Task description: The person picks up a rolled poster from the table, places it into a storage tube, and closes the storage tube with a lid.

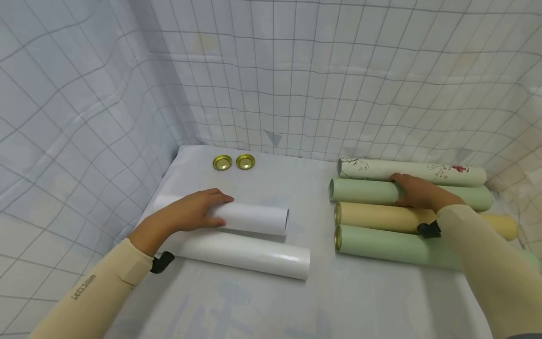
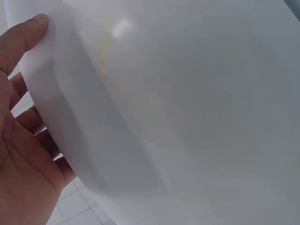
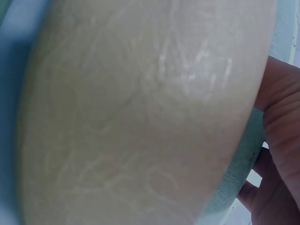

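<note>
My left hand lies across the farther of two white tubes, thumb on its near side and fingers over its far side. In the left wrist view, the thumb and curled fingers of that hand hold the tube's edge. Just in front lies the glossier white tube. On the right, my right hand grips a pale green tube from above. The right wrist view has the yellow tube in front, and the fingers round the green tube behind it.
A white tube with painted blossoms lies behind the gripped green one. Nearer are the yellow tube and another green tube, with metal-rimmed ends. Two gold round lids sit at the back left. Gridded cloth hangs behind the table.
</note>
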`<state>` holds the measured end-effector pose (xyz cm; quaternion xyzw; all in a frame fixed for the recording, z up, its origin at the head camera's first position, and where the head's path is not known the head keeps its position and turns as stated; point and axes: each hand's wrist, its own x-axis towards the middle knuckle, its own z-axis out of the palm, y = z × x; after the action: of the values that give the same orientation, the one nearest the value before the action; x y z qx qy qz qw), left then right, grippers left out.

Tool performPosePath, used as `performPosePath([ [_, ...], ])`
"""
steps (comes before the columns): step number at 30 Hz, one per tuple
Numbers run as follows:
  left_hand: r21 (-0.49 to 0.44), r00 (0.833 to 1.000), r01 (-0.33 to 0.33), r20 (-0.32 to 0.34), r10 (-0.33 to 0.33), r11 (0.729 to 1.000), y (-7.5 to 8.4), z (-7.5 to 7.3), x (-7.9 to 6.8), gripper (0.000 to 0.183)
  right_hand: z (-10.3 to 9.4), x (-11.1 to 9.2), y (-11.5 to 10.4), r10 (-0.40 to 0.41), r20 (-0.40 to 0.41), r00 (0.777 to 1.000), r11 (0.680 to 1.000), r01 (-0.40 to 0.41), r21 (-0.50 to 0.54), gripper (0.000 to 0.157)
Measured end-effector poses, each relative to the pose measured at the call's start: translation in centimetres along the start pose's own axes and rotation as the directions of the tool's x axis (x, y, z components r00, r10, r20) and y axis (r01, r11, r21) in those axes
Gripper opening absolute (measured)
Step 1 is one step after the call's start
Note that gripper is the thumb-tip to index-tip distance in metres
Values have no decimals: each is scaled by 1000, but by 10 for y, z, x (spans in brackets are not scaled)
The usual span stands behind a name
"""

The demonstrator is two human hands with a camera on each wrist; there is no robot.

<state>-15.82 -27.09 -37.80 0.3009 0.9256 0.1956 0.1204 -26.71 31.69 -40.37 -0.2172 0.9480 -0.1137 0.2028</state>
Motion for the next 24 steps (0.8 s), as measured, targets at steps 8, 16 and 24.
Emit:
performPosePath([
  [8,3,999,-13,-29,13,1000,5,-2,-2,52,6,1,5,-74,-59,996,997,73,-20,70],
  [16,14,998,-8,-57,9,1000,7,-5,-4,51,-3,-4,-1,-117,-130,985,989,104,-108,74],
  [24,15,995,-5,-96,7,1000,8,-5,-5,52,-20,-18,-15,-176,-225,958,975,139,-174,72],
])
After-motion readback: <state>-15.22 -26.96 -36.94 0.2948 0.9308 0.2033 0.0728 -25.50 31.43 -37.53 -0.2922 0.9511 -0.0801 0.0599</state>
